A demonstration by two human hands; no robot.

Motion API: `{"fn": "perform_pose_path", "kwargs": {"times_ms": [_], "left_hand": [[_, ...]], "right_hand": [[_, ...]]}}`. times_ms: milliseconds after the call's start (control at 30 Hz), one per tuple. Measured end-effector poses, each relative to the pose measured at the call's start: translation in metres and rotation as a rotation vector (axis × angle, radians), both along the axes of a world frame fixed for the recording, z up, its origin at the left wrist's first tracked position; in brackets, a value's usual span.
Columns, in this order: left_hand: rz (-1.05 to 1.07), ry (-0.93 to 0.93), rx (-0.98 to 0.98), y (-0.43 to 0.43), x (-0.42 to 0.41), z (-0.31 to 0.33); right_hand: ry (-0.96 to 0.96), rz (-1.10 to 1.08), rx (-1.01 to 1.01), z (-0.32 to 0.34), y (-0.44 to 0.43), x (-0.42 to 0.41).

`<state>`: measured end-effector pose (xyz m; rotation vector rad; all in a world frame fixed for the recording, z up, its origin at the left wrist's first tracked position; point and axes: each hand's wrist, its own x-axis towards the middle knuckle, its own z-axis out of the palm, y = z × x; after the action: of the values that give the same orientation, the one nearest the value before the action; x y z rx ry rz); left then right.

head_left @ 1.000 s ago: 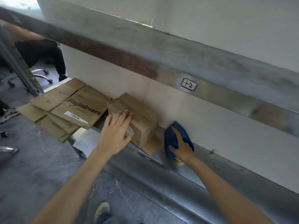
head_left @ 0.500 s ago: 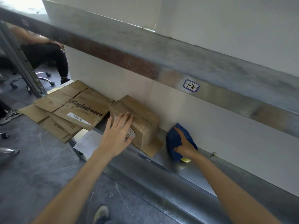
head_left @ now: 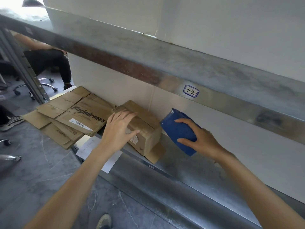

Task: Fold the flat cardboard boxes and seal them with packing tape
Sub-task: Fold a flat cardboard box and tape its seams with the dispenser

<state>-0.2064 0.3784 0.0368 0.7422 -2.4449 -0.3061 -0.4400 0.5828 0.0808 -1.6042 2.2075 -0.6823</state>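
Note:
A small folded cardboard box (head_left: 145,123) stands on the lower metal shelf (head_left: 189,176) against the white wall. My left hand (head_left: 119,129) grips its near left end, fingers over the top and thumb on the front face. My right hand (head_left: 198,136) holds a blue tape dispenser (head_left: 178,129) lifted off the shelf, just right of the box, with its front end pointing up and left. A pile of flat cardboard boxes (head_left: 71,119) lies on the shelf's left end, overhanging the edge.
An upper metal shelf beam (head_left: 148,60) with a "1-2" label (head_left: 191,91) runs overhead. White paper sheets (head_left: 92,146) lie under the flat boxes. A seated person (head_left: 47,60) and office chair are at far left. My shoe (head_left: 104,221) is on the grey floor.
My right hand has picked the blue tape dispenser up off the shelf and brought it closer to the box. My left hand's fingers have moved onto the box's top.

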Motion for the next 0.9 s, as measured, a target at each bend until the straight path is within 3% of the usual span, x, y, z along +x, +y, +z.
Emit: {"fn": "perform_pose_path", "kwargs": {"times_ms": [200, 433, 633, 900], "left_hand": [[-0.175, 0.147, 0.35, -0.003, -0.013, 0.021], [-0.377, 0.118, 0.839, 0.001, -0.018, 0.028], [-0.37, 0.142, 0.909, 0.009, -0.017, 0.023], [-0.269, 0.192, 0.905, 0.014, -0.02, 0.017]], "right_hand": [[0.07, 0.24, 0.09, 0.019, -0.005, 0.016], [0.175, 0.358, 0.103, 0.02, -0.004, 0.026], [0.229, 0.417, 0.085, 0.026, -0.002, 0.032], [0.14, 0.452, 0.127, 0.024, -0.007, 0.031]]}}
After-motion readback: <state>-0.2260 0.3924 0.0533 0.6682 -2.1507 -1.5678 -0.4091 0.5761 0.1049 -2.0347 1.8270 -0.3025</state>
